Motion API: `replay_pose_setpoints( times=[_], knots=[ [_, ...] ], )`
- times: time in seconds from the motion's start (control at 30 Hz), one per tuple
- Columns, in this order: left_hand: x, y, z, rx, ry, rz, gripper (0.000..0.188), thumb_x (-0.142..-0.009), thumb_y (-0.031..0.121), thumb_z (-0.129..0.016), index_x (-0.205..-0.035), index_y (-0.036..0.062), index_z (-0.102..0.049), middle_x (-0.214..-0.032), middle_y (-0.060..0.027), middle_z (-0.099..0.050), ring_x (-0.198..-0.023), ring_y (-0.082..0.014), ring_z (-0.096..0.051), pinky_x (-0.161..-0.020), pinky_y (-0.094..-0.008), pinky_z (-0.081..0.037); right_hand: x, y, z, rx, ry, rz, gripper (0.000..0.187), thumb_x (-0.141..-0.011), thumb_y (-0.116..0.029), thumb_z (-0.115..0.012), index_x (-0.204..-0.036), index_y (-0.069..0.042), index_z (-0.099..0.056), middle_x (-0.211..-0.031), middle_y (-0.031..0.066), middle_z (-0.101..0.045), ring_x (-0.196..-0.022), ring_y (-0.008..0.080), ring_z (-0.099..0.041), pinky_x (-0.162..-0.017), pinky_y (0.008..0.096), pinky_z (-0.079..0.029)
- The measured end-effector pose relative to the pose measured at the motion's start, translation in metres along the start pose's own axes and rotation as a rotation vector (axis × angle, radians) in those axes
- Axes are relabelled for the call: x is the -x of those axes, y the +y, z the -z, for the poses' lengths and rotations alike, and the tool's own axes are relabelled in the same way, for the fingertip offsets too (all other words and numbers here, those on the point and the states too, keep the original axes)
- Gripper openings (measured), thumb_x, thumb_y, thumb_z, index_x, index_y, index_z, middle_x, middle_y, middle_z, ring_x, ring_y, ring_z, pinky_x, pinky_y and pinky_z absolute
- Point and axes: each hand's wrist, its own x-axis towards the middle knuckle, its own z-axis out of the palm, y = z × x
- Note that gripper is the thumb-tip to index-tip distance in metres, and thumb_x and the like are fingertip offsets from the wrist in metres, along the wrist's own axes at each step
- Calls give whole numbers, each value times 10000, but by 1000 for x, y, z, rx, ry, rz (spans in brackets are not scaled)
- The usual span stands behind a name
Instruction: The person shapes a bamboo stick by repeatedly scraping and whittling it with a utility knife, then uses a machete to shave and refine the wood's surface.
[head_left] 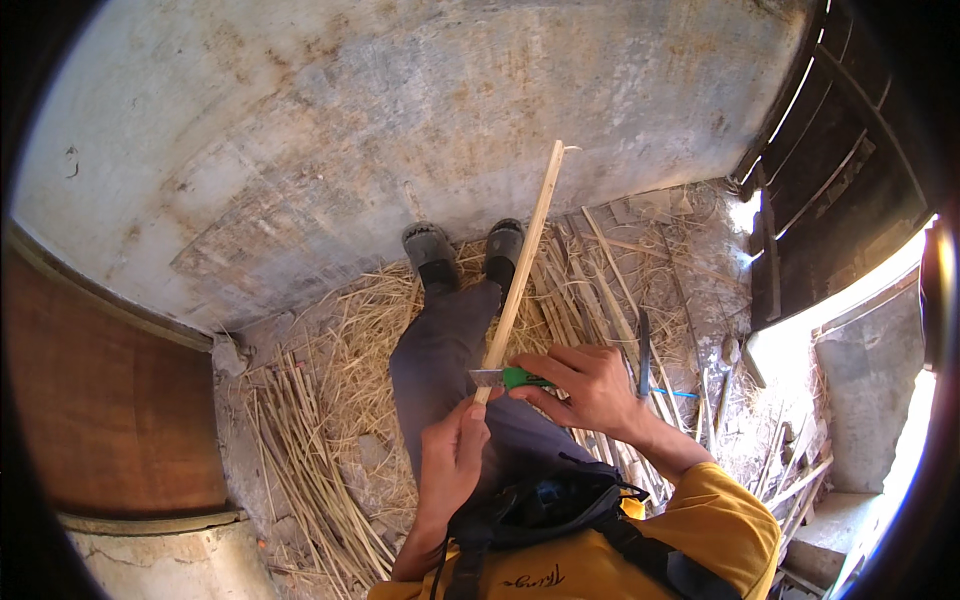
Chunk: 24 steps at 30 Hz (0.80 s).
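My left hand (452,458) pinches the near end of a long pale wooden strip (532,245), perhaps split bamboo. The strip slants up over my leg toward the wall, and a thin curl of shaving hangs at its far tip. In my right hand (596,388) is a knife with a green handle (522,378). Its short, broad metal blade (487,377) lies across the strip, just beyond my left fingertips. The palm side of my right hand and part of the handle are hidden.
Shavings (350,345) litter the floor around my dark shoes (428,243). A bundle of thin strips (310,460) lies at the left, and more strips (590,290) at the right. A dark, long blade-like tool (644,350) is beside my right wrist. A stained wall (400,120) stands ahead.
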Motion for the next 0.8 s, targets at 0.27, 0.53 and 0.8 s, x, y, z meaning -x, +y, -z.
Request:
replay_pose_setpoints(
  times=[0.27,0.53,0.8],
  knots=[
    [0,-1,-3,-89,68,-53,404,-1213,268,-481,-1365,3,-746,-654,36,-457,-601,-48,-415,-561,-267,-334,-1,-3,-3,-9,63,-24,344,-915,-359,-881,-1198,-180,-801,-756,0,-667,-587,217,-679,-521,373,-521],
    [1,0,-6,-127,87,-52,383,-1201,238,-515,-1349,-16,-761,-661,46,-428,-619,-33,-384,-560,-264,-305,-1,2,4,60,95,-100,336,-897,-373,-900,-1157,-176,-820,-751,-1,-669,-592,226,-689,-520,381,-529],
    [0,-5,-7,-182,117,-95,371,-1199,227,-520,-1345,-7,-768,-666,42,-423,-619,-43,-395,-555,-275,-317,-4,8,5,79,95,-52,351,-882,-377,-910,-1158,-177,-824,-747,0,-671,-588,227,-687,-527,375,-538]
  ],
)
